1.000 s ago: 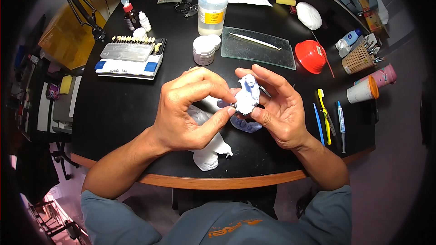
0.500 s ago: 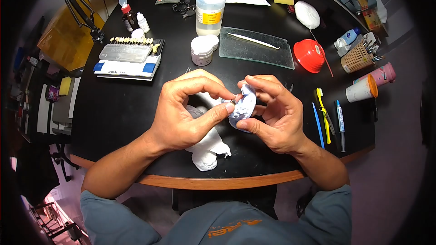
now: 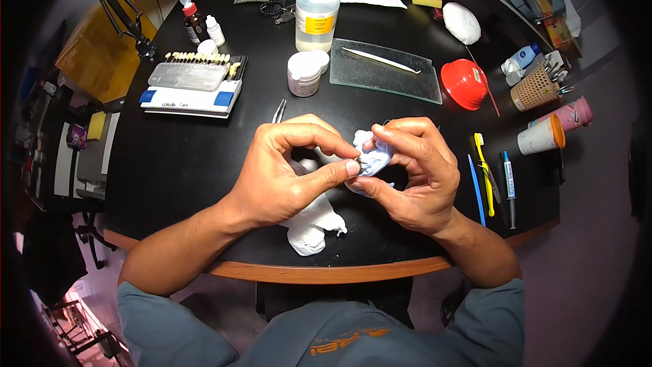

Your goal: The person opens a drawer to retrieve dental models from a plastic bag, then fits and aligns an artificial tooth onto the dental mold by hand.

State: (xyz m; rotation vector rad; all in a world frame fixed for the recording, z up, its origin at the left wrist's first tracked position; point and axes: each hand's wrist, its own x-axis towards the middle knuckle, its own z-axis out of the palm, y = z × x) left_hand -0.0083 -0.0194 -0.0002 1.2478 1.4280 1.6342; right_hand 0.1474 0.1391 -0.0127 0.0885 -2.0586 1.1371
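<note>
A pale blue dental cast [image 3: 375, 158] is between the fingertips and thumb of my right hand [image 3: 422, 175], above the middle of the black desk. My left hand [image 3: 288, 170] pinches a small dark metallic piece [image 3: 358, 161] against the left side of the cast; its shape is mostly hidden by the fingertips. Under and beside my left hand lies a crumpled white cloth [image 3: 311, 228]. Metal tweezer tips [image 3: 280, 110] stick out behind the left hand.
Ahead stand a large bottle [image 3: 317, 17], white jars [image 3: 303, 75] and a glass slab [image 3: 385, 73] bearing a white tool. A red bowl [image 3: 465, 84] is at right, near a yellow toothbrush [image 3: 485, 170] and a syringe [image 3: 510, 194]. A shade guide [image 3: 193, 81] lies at left.
The cast has been turned and tilted between my hands. My right fingers have shifted around it, and my left hand has moved slightly right, uncovering the tweezer tips.
</note>
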